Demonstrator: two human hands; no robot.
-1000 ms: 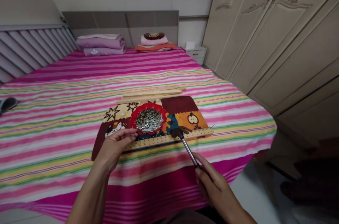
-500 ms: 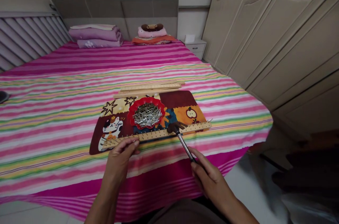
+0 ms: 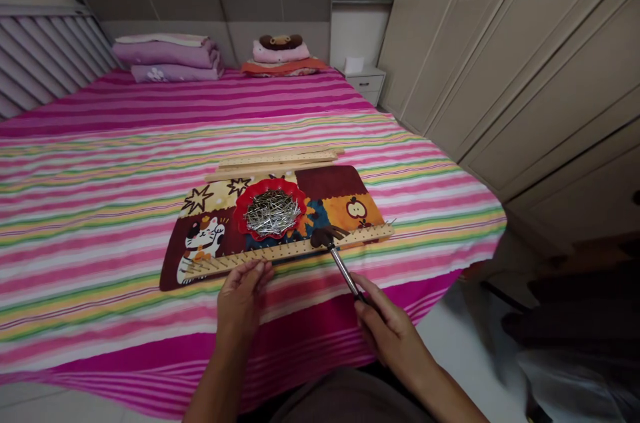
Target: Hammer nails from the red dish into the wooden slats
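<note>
My right hand point(image 3: 387, 320) grips the dark handle of a claw hammer point(image 3: 344, 271), its dark head resting on or just over a long wooden strip point(image 3: 354, 236). Many nails stand in the strip, thickest toward its left end; rows of holes or marks run along the rest. At the strip's front edge, left of the hammer, my left hand point(image 3: 245, 286) is closed in a pinch. What it pinches, if anything, is too small to make out. Behind the strip, a red scalloped bowl point(image 3: 241, 220) holds a heap of loose nails point(image 3: 274, 212).
The strip and bowl lie on a patterned mat point(image 3: 325, 186) with a cat and apples, on a striped bedspread point(image 3: 435, 210). More wooden strips point(image 3: 277, 160) lie behind the mat. Folded bedding point(image 3: 167, 56) is stacked by the headboard. A wardrobe point(image 3: 500, 63) stands at right.
My left hand has shifted to the right along the strip's front edge. My right hand and the hammer keep nearly the same place against the strip; the whole view has tilted slightly.
</note>
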